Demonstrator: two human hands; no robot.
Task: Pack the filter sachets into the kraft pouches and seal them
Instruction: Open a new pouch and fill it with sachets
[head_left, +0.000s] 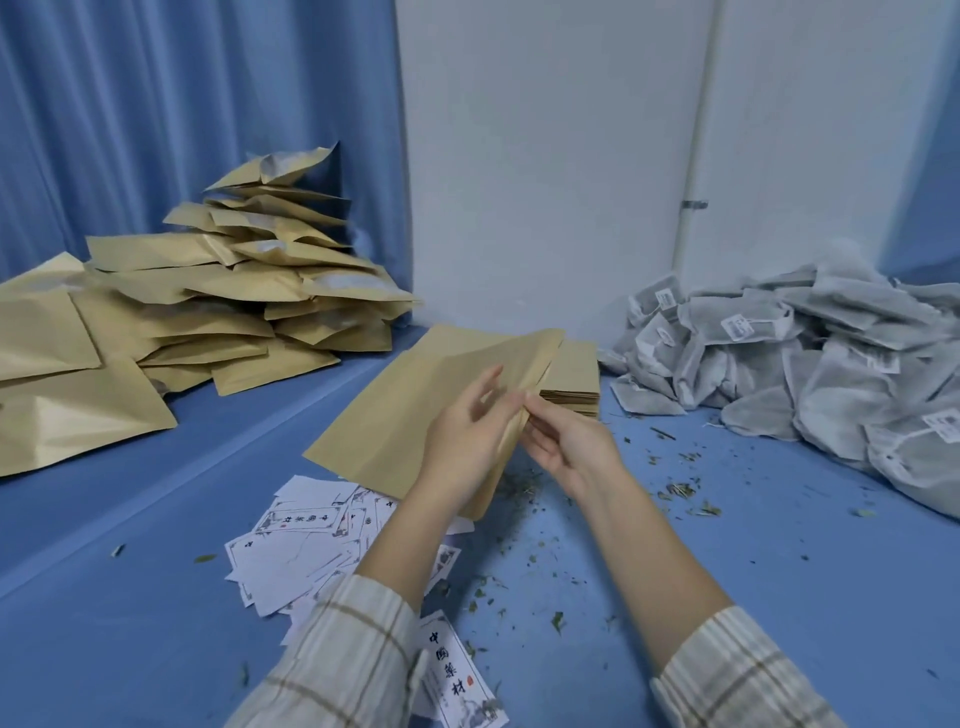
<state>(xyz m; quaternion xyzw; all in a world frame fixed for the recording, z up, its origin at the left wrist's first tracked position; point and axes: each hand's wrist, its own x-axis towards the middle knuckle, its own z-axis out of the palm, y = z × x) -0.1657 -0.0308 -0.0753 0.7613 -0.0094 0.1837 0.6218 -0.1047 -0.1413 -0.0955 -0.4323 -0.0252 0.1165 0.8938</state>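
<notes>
Checked sleeves (332, 660), two, at the bottom edge, forearms reaching forward over a blue table (130, 597).

Printed paper labels (296, 551): loose heap on the table under the left forearm; one label with black characters lies nearest, between the sleeves.

Left hand (465, 441): thumb and fingertips pinch the open edge of a flat kraft pouch (395, 415), the other fingers spread loosely above it.

Right hand (566, 441): fingers curled, pinching the same edge from the other side. Both hands meet at the pouch mouth, fingertips touching or nearly so.

Kraft pouch in hand: held above the table at centre, tilted, its far corner raised toward the wall.

Stack of flat empty pouches (574, 384): on the table just behind the hands, partly hidden by the held pouch.

Filled pouches (218, 306): large untidy pile at left, against a blue curtain (156, 104).

Filter sachets (810, 364): grey mesh, with small white tags, heaped at right near the white wall (545, 156).

Dried leaf crumbs (519, 571): scattered on the table around and beneath the hands.
</notes>
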